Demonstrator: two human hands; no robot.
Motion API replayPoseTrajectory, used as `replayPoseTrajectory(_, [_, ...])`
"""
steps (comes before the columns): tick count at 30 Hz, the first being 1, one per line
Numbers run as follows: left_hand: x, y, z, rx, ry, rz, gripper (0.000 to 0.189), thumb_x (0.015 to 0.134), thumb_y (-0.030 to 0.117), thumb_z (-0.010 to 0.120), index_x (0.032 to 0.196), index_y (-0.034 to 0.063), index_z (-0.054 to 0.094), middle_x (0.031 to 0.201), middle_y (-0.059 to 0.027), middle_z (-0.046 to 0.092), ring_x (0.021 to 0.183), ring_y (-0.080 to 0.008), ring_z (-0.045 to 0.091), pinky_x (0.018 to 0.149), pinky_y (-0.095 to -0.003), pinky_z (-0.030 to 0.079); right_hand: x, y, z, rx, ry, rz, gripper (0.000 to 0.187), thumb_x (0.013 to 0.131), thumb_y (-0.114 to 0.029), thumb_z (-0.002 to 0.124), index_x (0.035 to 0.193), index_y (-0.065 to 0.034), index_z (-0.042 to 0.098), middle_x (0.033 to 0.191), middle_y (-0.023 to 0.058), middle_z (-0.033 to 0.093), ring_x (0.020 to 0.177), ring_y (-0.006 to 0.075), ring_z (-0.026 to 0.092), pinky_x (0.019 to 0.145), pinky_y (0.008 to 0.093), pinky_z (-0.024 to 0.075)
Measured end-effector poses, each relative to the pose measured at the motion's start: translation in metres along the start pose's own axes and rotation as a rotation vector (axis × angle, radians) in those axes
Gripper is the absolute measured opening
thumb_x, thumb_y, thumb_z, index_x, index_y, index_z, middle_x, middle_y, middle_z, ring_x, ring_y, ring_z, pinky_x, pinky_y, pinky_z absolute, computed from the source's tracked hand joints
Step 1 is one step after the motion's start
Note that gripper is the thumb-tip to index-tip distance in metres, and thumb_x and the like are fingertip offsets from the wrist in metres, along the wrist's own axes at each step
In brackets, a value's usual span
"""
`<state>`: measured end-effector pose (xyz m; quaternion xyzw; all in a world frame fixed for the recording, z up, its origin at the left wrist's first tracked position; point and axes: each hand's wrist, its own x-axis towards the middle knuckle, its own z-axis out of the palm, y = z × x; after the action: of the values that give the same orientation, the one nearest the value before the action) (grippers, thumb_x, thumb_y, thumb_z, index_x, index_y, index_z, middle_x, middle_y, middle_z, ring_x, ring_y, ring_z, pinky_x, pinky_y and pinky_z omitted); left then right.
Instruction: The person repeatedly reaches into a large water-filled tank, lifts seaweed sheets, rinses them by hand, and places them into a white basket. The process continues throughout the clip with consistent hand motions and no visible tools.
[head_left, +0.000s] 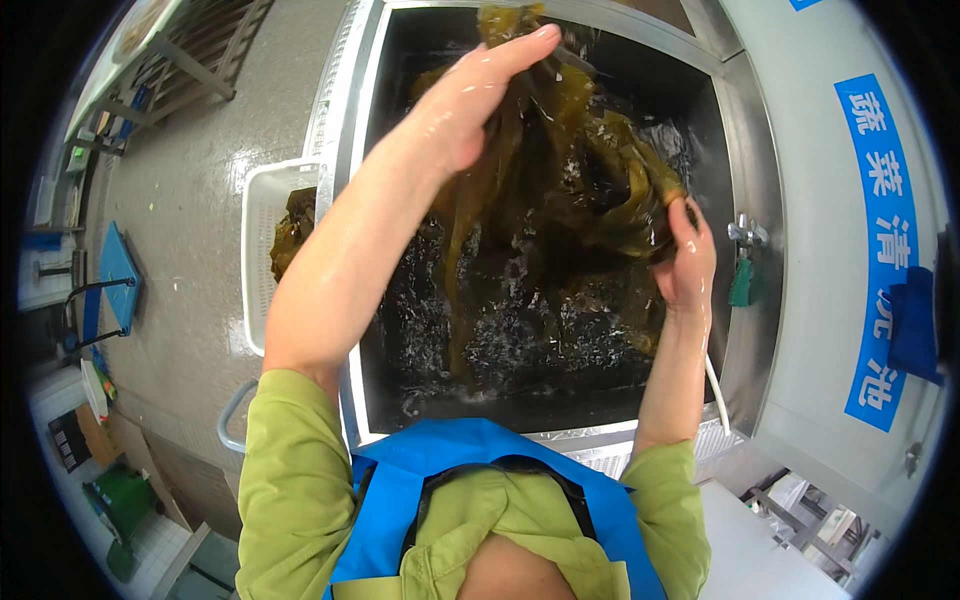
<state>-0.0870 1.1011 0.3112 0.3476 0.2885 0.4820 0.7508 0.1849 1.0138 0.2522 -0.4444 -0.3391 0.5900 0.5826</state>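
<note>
Long, wet brown-green strips of kelp (570, 105) trail through the dark water of a steel-rimmed sink (540, 409). My left hand (487, 90) is at the far side of the sink, around a raised part of the kelp; a folded end sticks up beyond the thumb, and most of the fingers are hidden. At the right side, my right hand (686, 255) pinches a gathered edge of kelp between thumb and fingers. Between both hands the strips hang down into the water, which is rippled. Both hands and forearms are wet.
A white perforated plastic basket (259, 255) with more kelp (294, 225) stands left of the sink. On the right rim are a metal tap (746, 231) with a green piece attached and a white hose (716, 394). A blue sign (877, 247) with writing is on the right wall.
</note>
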Motion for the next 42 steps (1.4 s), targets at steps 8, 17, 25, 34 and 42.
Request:
replayPoseTrajectory(8, [-0.01,-0.172,-0.221,0.686,0.73,-0.563,0.107,0.069,0.049,0.075,0.144,0.0052,0.011,0.141,-0.0223,0.031,0.132,-0.0326,0.029,0.107,-0.0448,0.024,-0.033,0.118,-0.208,-1.615,0.078,0.827,0.065,0.079,-0.033,0.067,0.131,-0.002,0.044,0.116,0.0231,0.057,0.111,0.0317,0.054,0.092,0.0371,0.0438])
replayPoseTrajectory(17, [-0.101,-0.451,-0.19,1.339,0.022,-0.732,0.039,0.075,0.031,0.064,0.086,-0.0065,0.064,0.09,-0.0252,0.064,0.086,-0.0382,0.062,0.077,-0.0429,0.049,0.015,0.407,-0.145,-1.285,-0.16,0.849,0.095,0.075,-0.056,0.061,0.143,-0.003,0.021,0.14,0.0282,0.029,0.131,0.0441,0.023,0.104,0.049,0.0282])
replayPoseTrajectory(25, [-0.196,-0.42,-0.25,1.608,-0.344,-1.459,0.031,0.084,0.021,0.049,0.109,0.0102,0.065,0.121,-0.0149,0.057,0.112,-0.0287,0.055,0.093,-0.0389,0.044,-0.161,0.503,-0.248,-1.638,-0.847,1.049,0.051,0.09,-0.04,0.042,0.132,-0.0104,0.044,0.137,0.0122,0.041,0.127,0.0302,0.037,0.1,0.0439,0.0336])
replayPoseTrajectory(34, [-0.077,-0.24,-0.074,0.553,0.199,-0.468,0.032,0.071,-0.005,0.043,0.097,-0.0023,0.06,0.086,-0.0104,0.062,0.08,-0.0176,0.054,0.072,-0.0301,0.044,-0.05,0.207,-0.058,-1.325,-0.06,0.432,0.028,0.073,-0.018,0.062,0.093,0.0018,0.064,0.089,0.0235,0.065,0.086,0.0368,0.063,0.079,0.0411,0.0491])
replayPoseTrajectory(42, [-0.125,0.065,0.036,1.144,-0.158,1.02,0.018,0.07,0.001,0.052,0.087,-0.0016,0.059,0.082,-0.0061,0.059,0.077,-0.0176,0.054,0.069,-0.0312,0.044,-0.069,-0.062,0.148,-0.492,-0.039,-0.237,0.027,0.074,-0.004,0.054,0.099,-0.0007,0.065,0.085,0.0044,0.065,0.075,0.0134,0.058,0.07,0.0254,0.0465])
